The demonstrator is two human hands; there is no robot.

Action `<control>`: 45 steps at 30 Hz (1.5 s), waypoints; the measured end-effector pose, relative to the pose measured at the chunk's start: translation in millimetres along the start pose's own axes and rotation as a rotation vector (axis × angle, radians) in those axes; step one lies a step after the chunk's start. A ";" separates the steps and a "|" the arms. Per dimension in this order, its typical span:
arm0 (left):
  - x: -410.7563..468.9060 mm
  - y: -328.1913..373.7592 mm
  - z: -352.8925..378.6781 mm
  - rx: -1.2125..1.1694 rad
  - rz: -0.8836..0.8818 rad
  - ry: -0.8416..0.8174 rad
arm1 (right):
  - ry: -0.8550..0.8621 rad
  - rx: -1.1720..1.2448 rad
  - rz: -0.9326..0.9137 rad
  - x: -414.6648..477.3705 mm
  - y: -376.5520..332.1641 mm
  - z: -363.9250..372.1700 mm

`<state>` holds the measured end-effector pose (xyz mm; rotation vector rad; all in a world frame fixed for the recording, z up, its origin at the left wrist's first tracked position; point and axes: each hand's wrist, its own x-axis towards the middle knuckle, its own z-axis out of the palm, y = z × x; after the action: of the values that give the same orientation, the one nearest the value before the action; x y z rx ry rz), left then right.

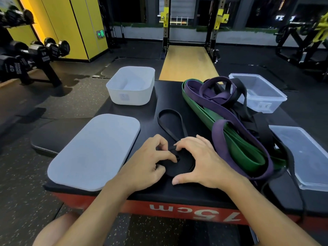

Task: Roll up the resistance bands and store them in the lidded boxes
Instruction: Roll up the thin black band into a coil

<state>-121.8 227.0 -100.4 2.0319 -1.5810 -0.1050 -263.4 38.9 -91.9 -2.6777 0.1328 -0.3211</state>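
Note:
A thin black resistance band (170, 121) lies on the black box top (150, 110), its near end wound into a flat coil (181, 165). My left hand (150, 160) pinches the coil from the left. My right hand (200, 160) curls round its right side, thumb in front. The free end loops away toward the far side. A pile of green (236, 144), purple (220, 107) and black bands lies to the right. An open white box (132, 96) stands far left; its lid (95, 150) lies near left. A clear box (266, 100) stands far right, with a clear lid (305, 160) nearer.
The boxes and bands sit on a red plyo box marked 75cm (195, 212). A dumbbell rack (35, 55) stands at the left, a squat rack (190, 27) straight ahead, and a black machine frame (301, 45) at the far right. One black band hangs over the box's front right edge.

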 end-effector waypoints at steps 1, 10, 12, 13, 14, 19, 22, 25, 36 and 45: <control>0.0 0.3 0.6 0.016 0.010 0.006 | 0.031 -0.022 -0.016 -0.6 -0.6 1.0; 0.7 1.1 6.5 0.134 0.032 0.120 | -0.004 -0.003 -0.069 -10.2 3.6 -6.0; 0.2 3.7 5.7 0.112 -0.005 0.133 | 0.047 -0.033 -0.075 -10.4 2.9 -2.8; -0.1 5.2 5.3 0.095 -0.027 0.137 | 0.082 -0.056 -0.075 -9.9 2.5 -1.2; -0.4 6.4 5.1 0.083 -0.038 0.137 | 0.121 -0.090 -0.074 -9.6 1.7 -0.1; 0.5 2.7 4.7 0.043 -0.023 0.074 | 0.177 -0.136 -0.098 -8.8 -0.3 -0.3; 0.9 1.0 3.3 -0.003 -0.014 0.073 | 0.119 -0.067 -0.111 -11.3 2.9 -2.4; 2.4 0.5 2.1 -0.021 -0.016 0.065 | 0.026 -0.008 -0.080 -10.3 1.0 -2.9; 2.2 4.0 6.4 0.033 -0.138 0.163 | 0.093 -0.081 -0.058 -6.5 -2.5 0.6; 1.9 0.0 3.2 -0.145 -0.176 0.146 | 0.009 0.027 -0.072 -7.9 1.9 -2.4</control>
<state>-122.4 224.1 -102.6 2.0129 -1.2681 -0.1299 -271.8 37.4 -92.3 -2.6586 0.0339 -0.3545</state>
